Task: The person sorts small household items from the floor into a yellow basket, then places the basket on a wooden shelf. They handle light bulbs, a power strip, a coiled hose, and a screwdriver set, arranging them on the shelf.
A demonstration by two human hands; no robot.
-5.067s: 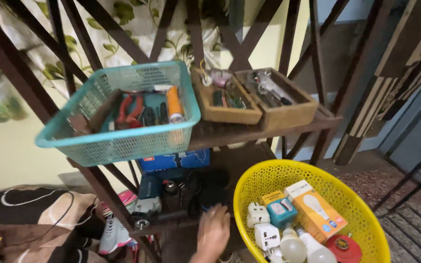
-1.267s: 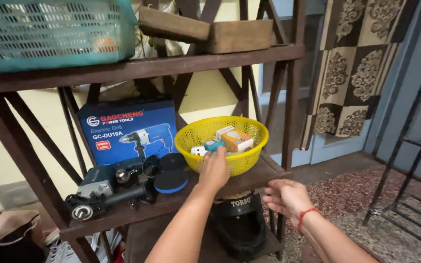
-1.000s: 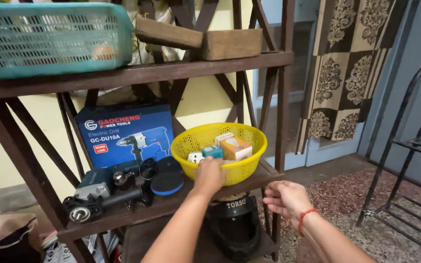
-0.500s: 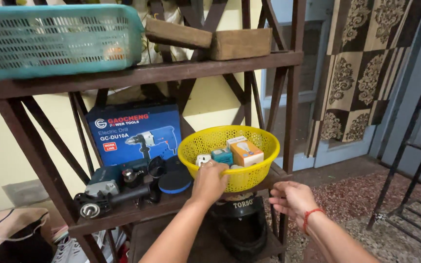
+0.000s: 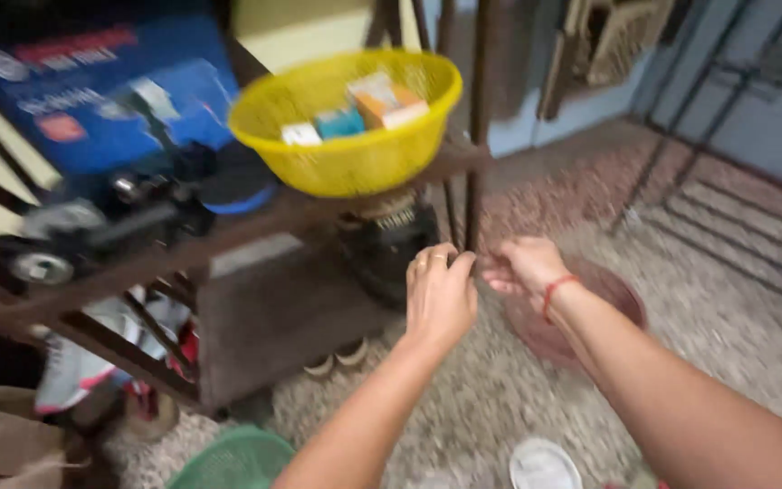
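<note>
Left hand: we find it low in front of the shelf, fingers curled, grip narrow – nothing visibly held.
Right hand: just beside the left, fingers loosely bent; we cannot tell whether its grip holds anything – the view is blurred.
Yellow basket: on the shelf near its right end, above both hands, well apart from them; round, mouth upward, small boxes inside.
Open room: bare carpet to the right; green basket at the bottom edge.
</note>
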